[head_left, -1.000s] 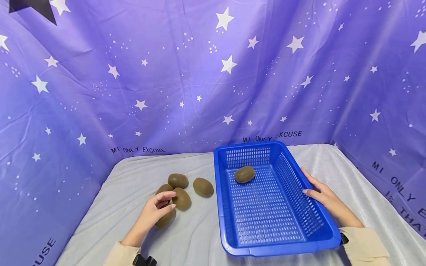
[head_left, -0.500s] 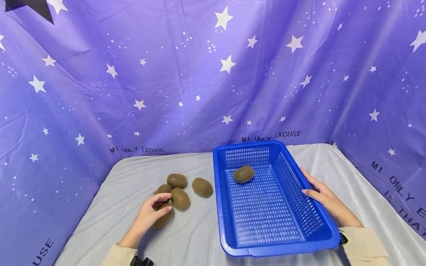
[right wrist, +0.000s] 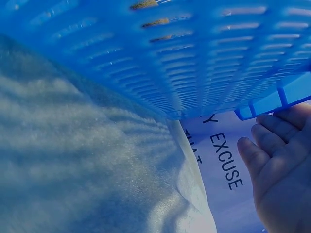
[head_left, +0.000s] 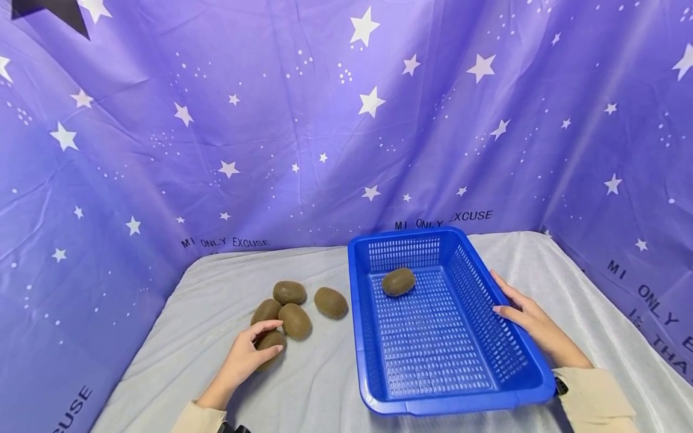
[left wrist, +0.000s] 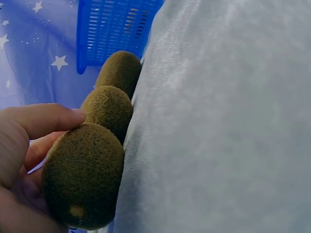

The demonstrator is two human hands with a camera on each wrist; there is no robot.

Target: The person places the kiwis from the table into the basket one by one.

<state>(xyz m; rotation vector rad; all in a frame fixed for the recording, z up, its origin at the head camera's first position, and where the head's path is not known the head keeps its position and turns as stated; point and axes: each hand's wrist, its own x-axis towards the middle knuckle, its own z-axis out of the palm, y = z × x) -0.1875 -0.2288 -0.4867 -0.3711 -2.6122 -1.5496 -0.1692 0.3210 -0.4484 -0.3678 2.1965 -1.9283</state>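
Observation:
My left hand (head_left: 238, 359) curls round the nearest brown fuzzy kiwi (head_left: 272, 340), thumb and fingers on opposite sides. In the left wrist view this kiwi (left wrist: 85, 174) stands large against the fingers, with two more behind it. Close by on the cloth lie a kiwi (head_left: 295, 321), a partly covered kiwi (head_left: 265, 311) and a farther kiwi (head_left: 289, 292). Another kiwi (head_left: 331, 302) sits apart, nearer the blue basket (head_left: 455, 402). Inside the basket rests one kiwi (head_left: 398, 282). My right hand (head_left: 533, 319) grips the basket's right rim, thumb over it, fingers under its edge (right wrist: 265, 141).
A pale grey cloth (head_left: 178, 361) covers the table. Behind and at both sides hangs a purple curtain (head_left: 303, 120) with white stars and black lettering. The basket has raised slotted walls and takes up the table's right half.
The left hand has come slightly lower and round the nearest kiwi, uncovering more of the kiwis behind. The right hand and basket have stayed in place.

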